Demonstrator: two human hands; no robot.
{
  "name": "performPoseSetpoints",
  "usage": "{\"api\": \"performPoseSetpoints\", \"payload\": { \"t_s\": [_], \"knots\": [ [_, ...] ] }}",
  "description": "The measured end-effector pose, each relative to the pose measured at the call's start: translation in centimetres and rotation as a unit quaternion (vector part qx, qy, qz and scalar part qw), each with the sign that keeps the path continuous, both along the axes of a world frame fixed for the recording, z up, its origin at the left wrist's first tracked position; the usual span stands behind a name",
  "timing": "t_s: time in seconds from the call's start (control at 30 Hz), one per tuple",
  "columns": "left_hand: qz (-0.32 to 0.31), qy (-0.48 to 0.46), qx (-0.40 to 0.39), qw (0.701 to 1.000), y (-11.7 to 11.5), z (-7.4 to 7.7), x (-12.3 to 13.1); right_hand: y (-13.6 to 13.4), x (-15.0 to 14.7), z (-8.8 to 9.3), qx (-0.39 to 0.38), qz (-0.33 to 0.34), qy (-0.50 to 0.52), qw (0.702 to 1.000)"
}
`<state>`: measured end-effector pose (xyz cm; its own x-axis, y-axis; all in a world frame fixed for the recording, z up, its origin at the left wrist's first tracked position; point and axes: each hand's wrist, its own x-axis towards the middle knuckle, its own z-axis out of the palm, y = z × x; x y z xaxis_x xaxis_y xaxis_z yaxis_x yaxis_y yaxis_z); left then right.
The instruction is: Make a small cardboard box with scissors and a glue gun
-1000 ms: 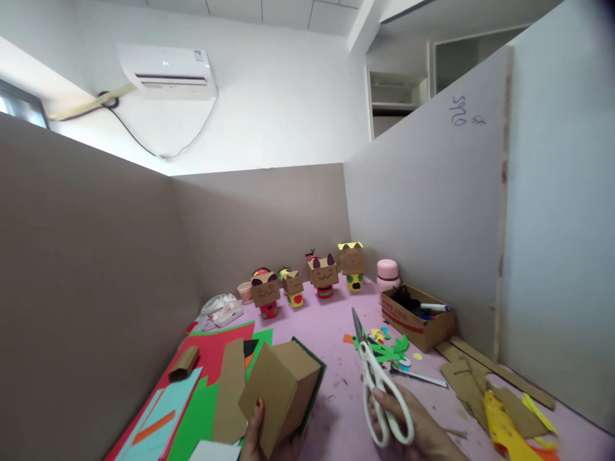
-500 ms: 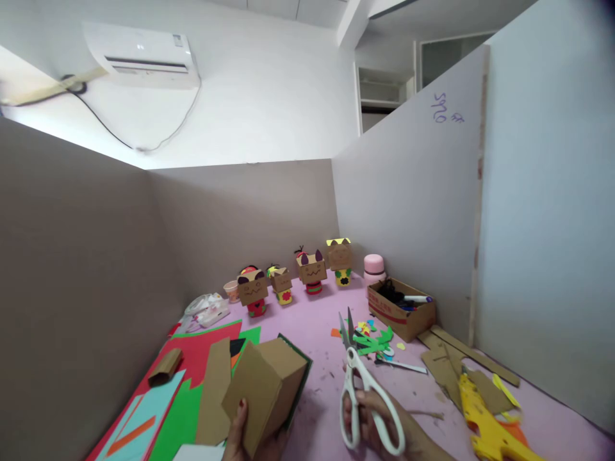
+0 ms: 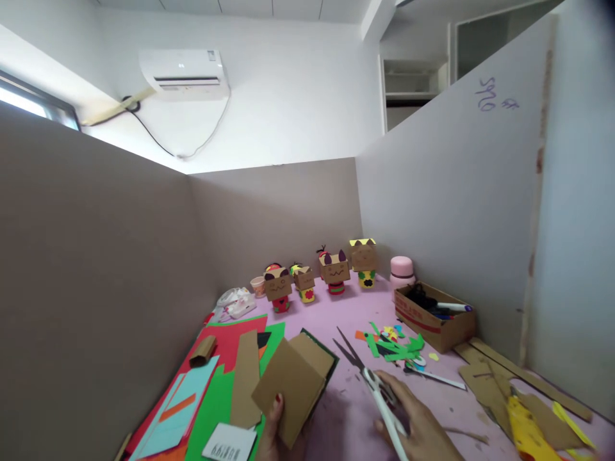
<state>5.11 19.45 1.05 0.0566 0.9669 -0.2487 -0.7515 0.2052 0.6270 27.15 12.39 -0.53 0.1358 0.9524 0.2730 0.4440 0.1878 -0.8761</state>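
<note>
At the bottom centre, my left hand (image 3: pixel 277 435) grips a small cardboard box (image 3: pixel 291 387), its thumb pressed on a flap. A dark green edge shows along the box's far side. My right hand (image 3: pixel 416 416) is wrapped round the handles of white-handled scissors (image 3: pixel 379 397). Their blades are parted a little and point up and left, apart from the box. Beyond the scissors lies a pile of paper scraps (image 3: pixel 398 346), mostly green. Left of the box are a cardboard strip (image 3: pixel 246 378) and a white printed card (image 3: pixel 229 442).
Several cardboard-headed figures (image 3: pixel 335 270) stand at the back. A pink bottle (image 3: pixel 401 274) and an open carton (image 3: pixel 435 317) of pens are at right, with a yellow glue gun (image 3: pixel 526 429) nearer. Coloured sheets (image 3: pixel 211 397) cover the left; grey partitions (image 3: pixel 273 211) enclose the table.
The view has swung left, shifting everything rightward in the picture. My right hand has turned the scissors so the blades lean left towards the box. The left hand keeps hold of the box, slightly turned.
</note>
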Motion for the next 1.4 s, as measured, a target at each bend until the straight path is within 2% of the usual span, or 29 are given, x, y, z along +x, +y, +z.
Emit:
{"api": "performPoseSetpoints", "payload": {
  "t_s": [0.1,0.27,0.4,0.53,0.83,1.13,1.4],
  "knots": [
    [0.01,-0.006,0.015,1.0,-0.3,0.3,0.0,0.0,0.1,-0.3,-0.025,-0.023,-0.048,0.998],
    [-0.007,-0.023,0.025,0.999,-0.3,0.2,-0.1,-0.1,0.1,-0.4,-0.041,-0.053,-0.071,0.995],
    [-0.038,-0.064,0.045,0.996,-0.1,-0.5,-0.4,-0.2,0.0,-0.5,-0.036,-0.028,-0.104,0.994],
    [-0.064,-0.049,0.054,0.995,0.1,-1.3,-0.7,-0.4,0.0,-0.5,-0.013,-0.011,-0.11,0.994],
    [-0.08,-0.061,0.043,0.994,0.9,-3.6,-1.2,-0.4,0.0,-0.5,0.011,-0.004,-0.095,0.995],
    [-0.132,-0.101,0.032,0.986,-0.3,-1.5,-0.7,-0.5,0.0,-0.2,0.001,0.007,-0.113,0.994],
    [-0.095,-0.068,0.037,0.992,0.5,-2.3,-0.9,-0.6,0.0,0.4,-0.041,-0.031,-0.163,0.985]
  ]
}}
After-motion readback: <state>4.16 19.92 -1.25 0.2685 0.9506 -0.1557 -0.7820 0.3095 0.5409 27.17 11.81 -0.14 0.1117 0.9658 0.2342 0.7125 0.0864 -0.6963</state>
